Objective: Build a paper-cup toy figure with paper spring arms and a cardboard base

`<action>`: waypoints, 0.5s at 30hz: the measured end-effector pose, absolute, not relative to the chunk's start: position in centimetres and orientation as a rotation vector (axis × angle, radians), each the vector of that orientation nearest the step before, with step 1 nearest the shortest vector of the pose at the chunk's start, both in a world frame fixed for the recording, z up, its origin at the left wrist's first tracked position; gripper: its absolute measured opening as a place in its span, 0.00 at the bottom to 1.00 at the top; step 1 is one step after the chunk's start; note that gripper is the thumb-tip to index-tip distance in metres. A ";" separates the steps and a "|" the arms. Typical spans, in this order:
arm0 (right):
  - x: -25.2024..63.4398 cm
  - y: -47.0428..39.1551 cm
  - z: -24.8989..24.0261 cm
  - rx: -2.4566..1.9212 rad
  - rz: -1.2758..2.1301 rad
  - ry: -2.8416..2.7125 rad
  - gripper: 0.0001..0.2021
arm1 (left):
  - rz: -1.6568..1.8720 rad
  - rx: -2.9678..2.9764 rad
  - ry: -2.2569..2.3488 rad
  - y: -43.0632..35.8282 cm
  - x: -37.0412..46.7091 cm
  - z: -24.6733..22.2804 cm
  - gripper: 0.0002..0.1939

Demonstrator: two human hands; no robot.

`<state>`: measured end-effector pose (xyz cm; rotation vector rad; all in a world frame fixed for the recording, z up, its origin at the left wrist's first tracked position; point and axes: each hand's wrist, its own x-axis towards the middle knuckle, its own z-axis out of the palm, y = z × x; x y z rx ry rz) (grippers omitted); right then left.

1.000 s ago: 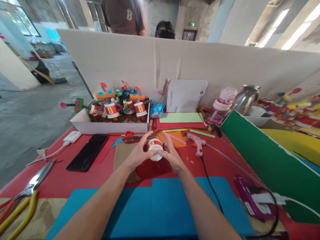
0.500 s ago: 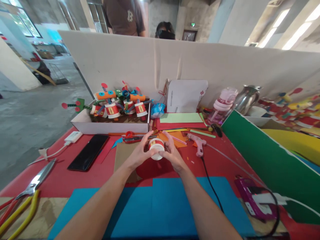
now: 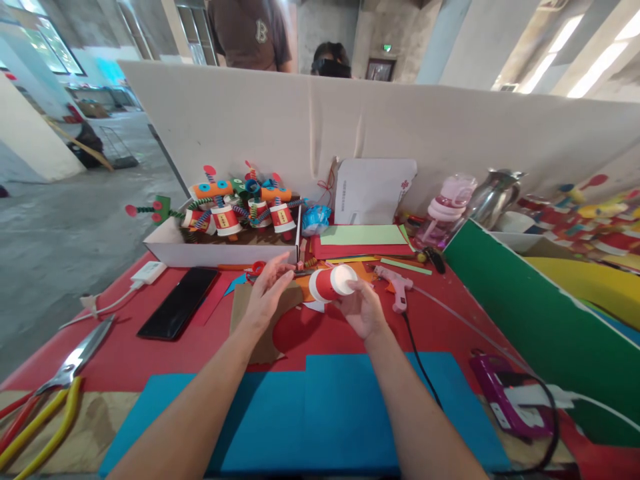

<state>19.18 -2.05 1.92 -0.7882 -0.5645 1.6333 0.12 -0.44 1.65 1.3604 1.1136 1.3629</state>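
Observation:
A red and white paper cup [image 3: 326, 285] lies tilted on its side in the air, its white round end turned to the right. My right hand [image 3: 364, 308] is closed on that end, with the thumb at the rim. To the left of the cup, my left hand [image 3: 270, 293] is apart from it, fingers loosely spread and holding nothing. Below the left hand is a piece of brown cardboard [image 3: 245, 313]. Orange paper [image 3: 363, 272] shows behind the cup. A pink glue gun [image 3: 397, 288] rests on the red table covering to the right.
A white box [image 3: 220, 255] of cup figures stands back left. A black phone [image 3: 177, 303] and large shears [image 3: 65, 380] lie left. Blue sheets [image 3: 305, 420] cover the front. A green box [image 3: 540, 333] and a purple power strip [image 3: 510, 400] are right; a white partition [image 3: 400, 120] rises behind.
The cup, earlier between both hands, has turned onto its side and shifted right and up. My left hand has let go and moved left; my right hand keeps hold.

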 end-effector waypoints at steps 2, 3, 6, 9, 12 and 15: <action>19.0 -2.2 2.1 -0.820 1.625 -0.592 0.20 | 1.378 1.518 1.123 -0.7 0.1 1.9 0.27; 18.9 -2.3 2.2 -0.847 1.617 -0.616 0.22 | 1.385 1.635 1.113 -0.9 0.1 2.1 0.29; 18.6 -2.6 2.5 -0.904 1.623 -0.674 0.26 | 1.361 2.040 1.025 -1.5 0.2 2.7 0.35; 18.6 -2.6 2.5 -0.883 1.645 -0.640 0.24 | 1.287 2.227 0.946 -1.8 0.4 2.8 0.34; 18.6 -2.5 2.5 -0.932 1.517 -0.688 0.28 | 1.287 2.133 1.013 -1.7 0.5 2.4 0.30; 18.3 -2.6 2.3 -1.026 1.316 -0.832 0.34 | 1.313 2.121 1.144 -1.5 0.5 2.1 0.29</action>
